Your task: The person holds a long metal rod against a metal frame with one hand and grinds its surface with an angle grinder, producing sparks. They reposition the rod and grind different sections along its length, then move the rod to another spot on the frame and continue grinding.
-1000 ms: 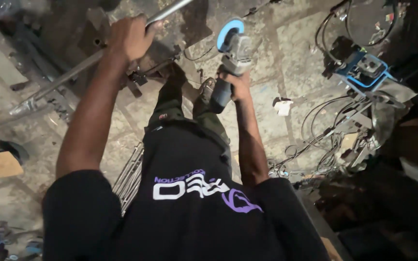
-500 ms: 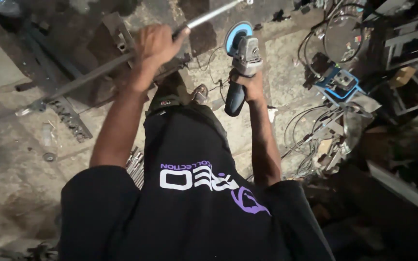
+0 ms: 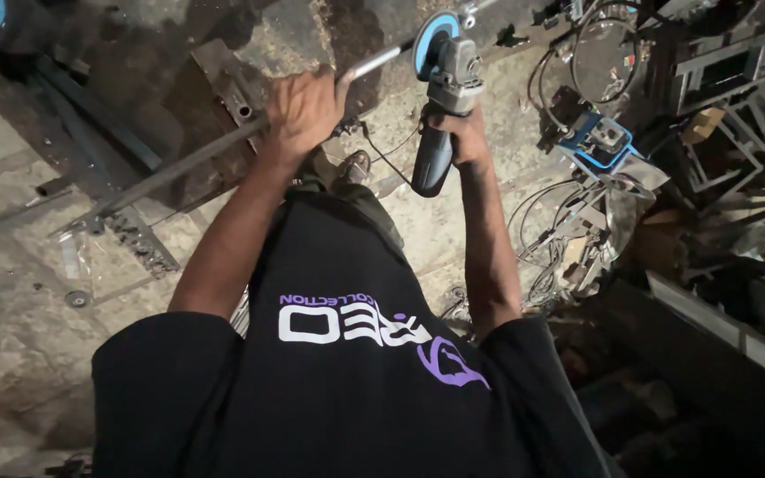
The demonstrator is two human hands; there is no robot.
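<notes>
Over the stained concrete floor (image 3: 28,345), the left hand (image 3: 305,111) is clenched around a long metal rod (image 3: 183,162), holding it raised and slanting, apparently to steady it. The right hand (image 3: 464,134) grips the angle grinder (image 3: 440,97) by its body, its blue disc (image 3: 431,40) at the rod just beyond the left fist. A tangle of cables (image 3: 568,230) lies right.
</notes>
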